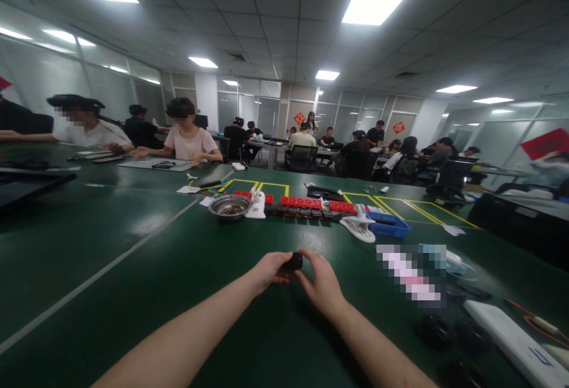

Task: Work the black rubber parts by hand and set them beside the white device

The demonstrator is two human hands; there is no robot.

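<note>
A small black object is held above the green table, near the middle of the view. My left hand grips it from the left between thumb and fingers. My right hand has its thumb and fingers curved round the object's right side, with the fingertips at its edge. Beyond my hands runs a row of red blocks with dark pieces in front. A metal bowl holding small parts stands at the row's left, beside a white clamp.
Another white clamp and a blue tray stand at the row's right. Black round items and a white box lie at the near right. A black tray is far left. Several people sit beyond the table.
</note>
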